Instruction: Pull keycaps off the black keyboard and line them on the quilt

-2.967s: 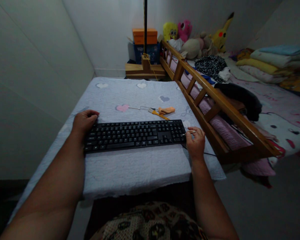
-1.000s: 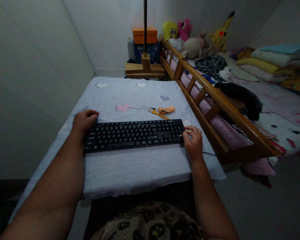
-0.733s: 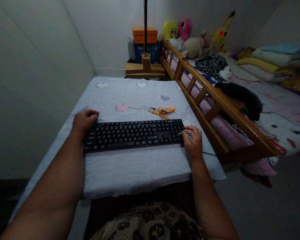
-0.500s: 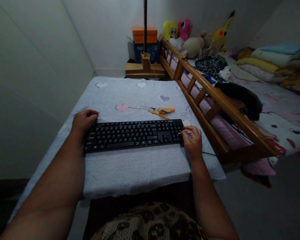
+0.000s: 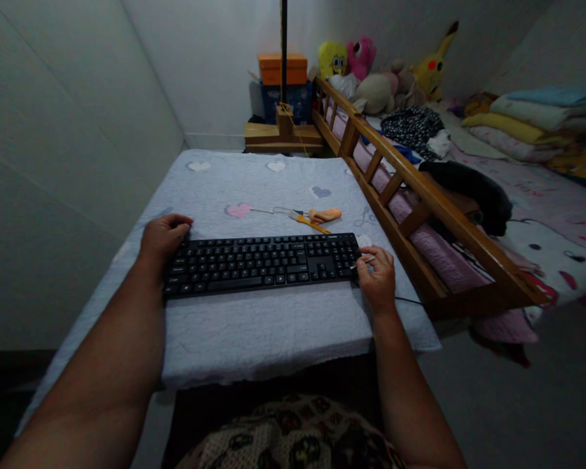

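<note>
A black keyboard [image 5: 254,264] lies flat across the heart-patterned cloth on the table. At its upper left corner, my left hand [image 5: 163,240] is closed against the end, thumb toward the keys; some of its fingers are hidden. My right hand [image 5: 377,277] pinches a thin white stick that looks like a cotton swab [image 5: 366,260]. The swab's tip points left, over the number keys at the right end. Behind the keyboard lie a small brush [image 5: 310,223] with an orange handle, a thin wire tool [image 5: 278,210] and a tan, cloth-like bundle [image 5: 325,215].
The keyboard cable [image 5: 409,300] runs off to the right. A wooden bed rail [image 5: 420,189] borders the table's right side, with plush toys [image 5: 333,60] and bedding beyond. At the back stand a wooden post base [image 5: 283,133] and an orange box [image 5: 283,69]. A wall is at left.
The swab's tip has shifted slightly down toward me over the number keys, and its tilt has changed. My left hand and the keyboard stay in place.
</note>
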Demonstrator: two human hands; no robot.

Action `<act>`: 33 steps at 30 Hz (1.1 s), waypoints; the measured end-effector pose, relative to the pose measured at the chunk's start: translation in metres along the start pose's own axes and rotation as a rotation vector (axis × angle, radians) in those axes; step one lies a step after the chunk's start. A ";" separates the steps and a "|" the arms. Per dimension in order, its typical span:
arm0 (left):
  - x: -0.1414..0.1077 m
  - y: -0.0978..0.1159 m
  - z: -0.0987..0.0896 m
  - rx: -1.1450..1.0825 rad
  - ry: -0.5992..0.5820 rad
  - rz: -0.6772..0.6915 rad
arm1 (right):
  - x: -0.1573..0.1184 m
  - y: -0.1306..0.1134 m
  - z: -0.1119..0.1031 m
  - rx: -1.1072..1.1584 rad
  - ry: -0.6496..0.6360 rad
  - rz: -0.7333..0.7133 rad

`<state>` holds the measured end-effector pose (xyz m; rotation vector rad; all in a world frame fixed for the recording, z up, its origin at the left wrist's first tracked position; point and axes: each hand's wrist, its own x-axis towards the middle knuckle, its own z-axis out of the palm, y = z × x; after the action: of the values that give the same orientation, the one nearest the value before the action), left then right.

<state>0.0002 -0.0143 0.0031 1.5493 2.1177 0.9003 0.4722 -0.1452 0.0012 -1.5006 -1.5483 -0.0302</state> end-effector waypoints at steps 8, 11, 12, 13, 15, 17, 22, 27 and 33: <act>-0.001 0.007 -0.002 0.014 0.003 0.008 | 0.000 0.004 0.002 -0.014 -0.002 -0.019; -0.002 0.008 -0.002 -0.005 0.009 0.003 | 0.000 0.005 0.003 -0.014 -0.004 -0.025; -0.002 0.008 -0.002 -0.010 0.010 0.003 | 0.000 0.005 0.003 -0.012 -0.004 -0.022; -0.002 0.007 -0.002 -0.012 0.008 0.003 | 0.000 0.005 0.003 -0.008 -0.003 -0.018; -0.002 0.006 -0.001 -0.010 0.004 0.004 | 0.000 0.004 0.004 -0.002 -0.003 -0.007; -0.001 0.004 -0.001 -0.009 0.004 0.006 | 0.000 0.004 0.005 0.002 -0.007 -0.001; 0.000 0.003 0.000 -0.022 0.005 0.010 | 0.000 0.004 0.006 0.008 -0.007 -0.011; 0.000 0.004 -0.001 -0.010 0.005 0.006 | 0.000 0.003 0.006 0.007 -0.007 -0.018; 0.000 0.004 -0.002 0.003 0.007 -0.005 | 0.000 0.003 0.007 0.012 -0.029 -0.025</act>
<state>0.0025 -0.0141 0.0072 1.5439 2.1281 0.9031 0.4702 -0.1403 -0.0044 -1.4786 -1.5875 -0.0131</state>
